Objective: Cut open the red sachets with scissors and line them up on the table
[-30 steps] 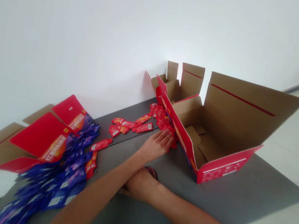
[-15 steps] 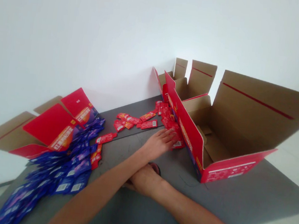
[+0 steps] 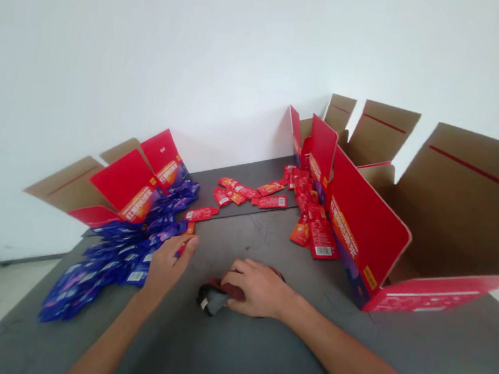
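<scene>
My left hand (image 3: 169,265) reaches left, fingers stretched out over the edge of a heap of blue packets (image 3: 113,253), with a red packet (image 3: 201,213) just beyond the fingertips. My right hand (image 3: 259,289) lies near the middle of the dark mat (image 3: 259,349), its fingers curled over a small dark red and black object (image 3: 211,298) that I cannot identify. More red packets (image 3: 270,201) are scattered behind, and a few (image 3: 318,239) lean against the red flap of a large open cardboard box (image 3: 464,215).
A red-and-brown carton (image 3: 124,189) lies tipped over behind the blue packets. Two more open boxes (image 3: 371,134) stand at the back by the white wall. Pale floor shows beyond the mat at left and right.
My left hand has left the red packets by the large box and swung left to the blue heap. My arms are uncrossed, so the right hand and the dark object show. The view turned left.
</scene>
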Demonstrator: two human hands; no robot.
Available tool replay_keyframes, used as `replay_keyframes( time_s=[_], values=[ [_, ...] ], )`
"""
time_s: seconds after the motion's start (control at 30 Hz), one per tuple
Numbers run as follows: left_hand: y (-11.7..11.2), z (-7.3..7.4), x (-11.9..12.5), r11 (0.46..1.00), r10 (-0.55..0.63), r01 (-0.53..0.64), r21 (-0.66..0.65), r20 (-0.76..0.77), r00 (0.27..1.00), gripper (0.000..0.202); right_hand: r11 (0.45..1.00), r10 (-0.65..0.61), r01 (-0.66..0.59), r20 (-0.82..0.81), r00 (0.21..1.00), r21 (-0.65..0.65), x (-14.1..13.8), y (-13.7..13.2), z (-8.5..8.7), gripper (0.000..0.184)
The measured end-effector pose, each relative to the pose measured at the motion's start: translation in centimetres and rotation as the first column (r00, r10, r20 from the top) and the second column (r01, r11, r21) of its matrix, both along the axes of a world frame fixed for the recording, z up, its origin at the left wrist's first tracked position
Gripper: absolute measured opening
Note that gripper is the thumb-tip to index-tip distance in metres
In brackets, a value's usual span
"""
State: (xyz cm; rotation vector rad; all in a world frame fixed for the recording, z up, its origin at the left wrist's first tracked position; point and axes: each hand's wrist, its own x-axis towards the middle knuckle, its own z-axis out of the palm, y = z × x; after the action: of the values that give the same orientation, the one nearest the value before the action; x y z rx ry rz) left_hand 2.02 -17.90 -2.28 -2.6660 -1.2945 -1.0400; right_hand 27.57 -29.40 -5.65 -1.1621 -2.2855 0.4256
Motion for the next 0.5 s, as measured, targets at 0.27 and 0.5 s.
replay_keyframes(
  time_s=[0.27, 0.5],
  values=[
    [2.0, -3.9, -4.4, 0.981, 0.193, -0.190, 0.035, -0.227, 0.955, 0.036, 0.992, 0.032, -0.038, -0.056, 0.998, -0.117, 0.0, 0.1, 0.3, 0.025],
    [5.1, -4.1, -1.7, 0.978, 0.205, -0.206, 0.036, -0.358, 0.911, 0.033, 0.987, 0.041, -0.052, -0.073, 0.997, -0.150, 0.1, 0.1, 0.2, 0.024]
  ],
)
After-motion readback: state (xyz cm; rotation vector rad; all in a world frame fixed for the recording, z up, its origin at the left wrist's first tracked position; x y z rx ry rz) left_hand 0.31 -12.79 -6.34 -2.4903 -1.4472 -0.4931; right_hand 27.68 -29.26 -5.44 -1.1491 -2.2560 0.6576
